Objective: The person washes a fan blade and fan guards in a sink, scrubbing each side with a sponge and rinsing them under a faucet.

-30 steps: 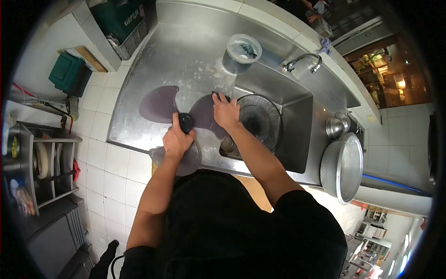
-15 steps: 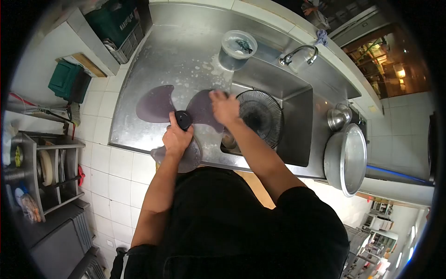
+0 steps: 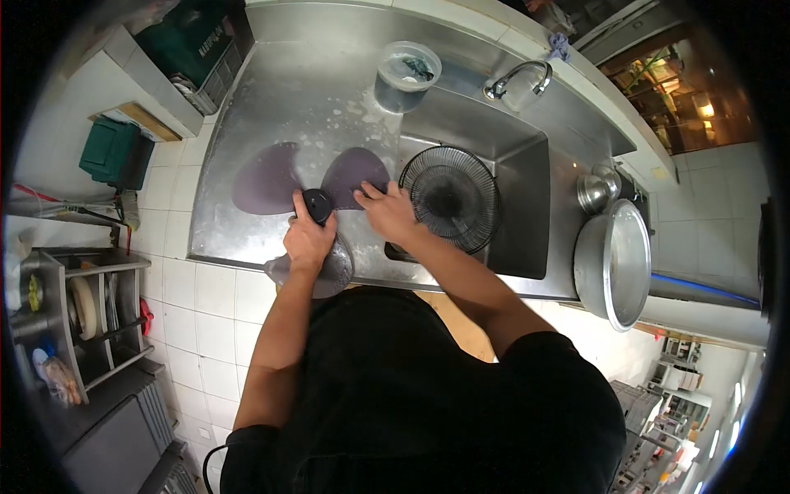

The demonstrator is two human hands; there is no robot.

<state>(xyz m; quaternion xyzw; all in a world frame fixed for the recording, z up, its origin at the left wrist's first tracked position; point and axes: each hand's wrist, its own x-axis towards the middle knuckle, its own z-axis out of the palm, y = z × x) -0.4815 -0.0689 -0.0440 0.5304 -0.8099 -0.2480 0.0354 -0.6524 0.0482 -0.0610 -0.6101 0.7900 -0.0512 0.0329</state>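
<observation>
A purple, see-through fan blade [image 3: 270, 183] with three wings and a black hub lies on the steel counter, one wing reaching over its front edge. Around the hub, the fingers of my left hand [image 3: 309, 244] are closed and keep hold of it. My right hand [image 3: 390, 216] rests with fingers spread and stretched out on the right wing, near its edge. No cloth or sponge shows under those fingers, though their undersides are hidden. Just to the right, a round black wire fan grille [image 3: 449, 200] leans in the sink [image 3: 524, 210].
A clear tub of water [image 3: 401, 90] stands behind the sink, left of the curved faucet [image 3: 527, 78]. Steel bowls [image 3: 592, 193] and a large metal basin [image 3: 629, 267] sit at the right end. A shelf rack [image 3: 107, 321] stands on the left.
My right hand has slid toward me on the right wing, and its fingers now show spread. My left hand still grips the hub. The view has shifted slightly.
</observation>
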